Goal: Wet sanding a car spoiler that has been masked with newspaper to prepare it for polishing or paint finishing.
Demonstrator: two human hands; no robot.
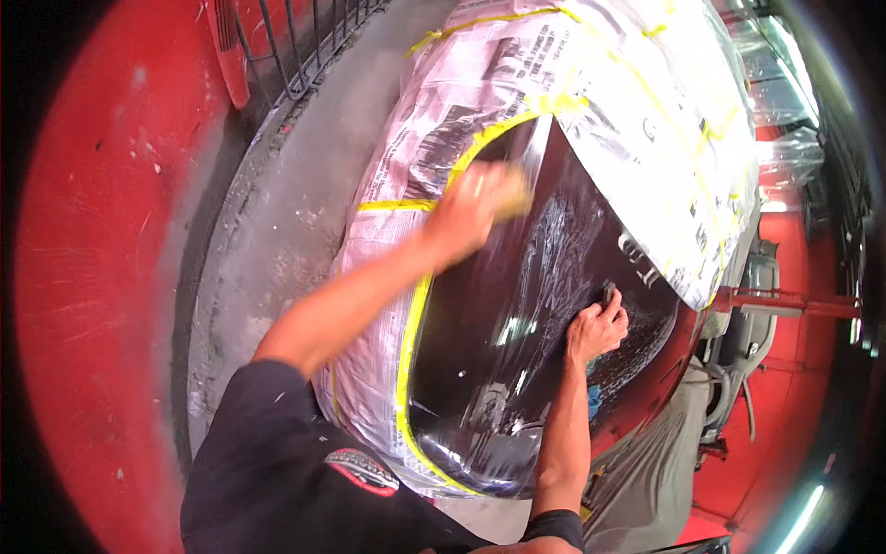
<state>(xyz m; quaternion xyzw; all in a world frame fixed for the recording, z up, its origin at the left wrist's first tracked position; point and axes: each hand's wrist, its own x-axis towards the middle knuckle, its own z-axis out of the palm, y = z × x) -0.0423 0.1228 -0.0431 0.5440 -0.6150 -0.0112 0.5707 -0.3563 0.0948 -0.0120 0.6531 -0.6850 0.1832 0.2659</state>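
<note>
My left hand [461,214], smeared by motion, grips a yellowish sponge [513,190] over the upper left part of a dark, glossy car panel [480,314]. Wet streaks and whitish smears cover the middle of that panel. Lower and to the right, my right hand [598,331] presses a small dark pad [608,293] to the panel, its fingers closed around it; the pad is mostly hidden. Yellow masking tape [413,337] runs along the panel's left edge, and printed masking sheet [388,268] covers the bodywork beyond it.
Something blue [593,399] shows beside my right forearm. A grey cover [646,452] drapes at the lower right, near dark car parts [761,277] by a red wall. On the left are a grey floor [277,222], a red wall [92,240] and a dark metal rack [295,55].
</note>
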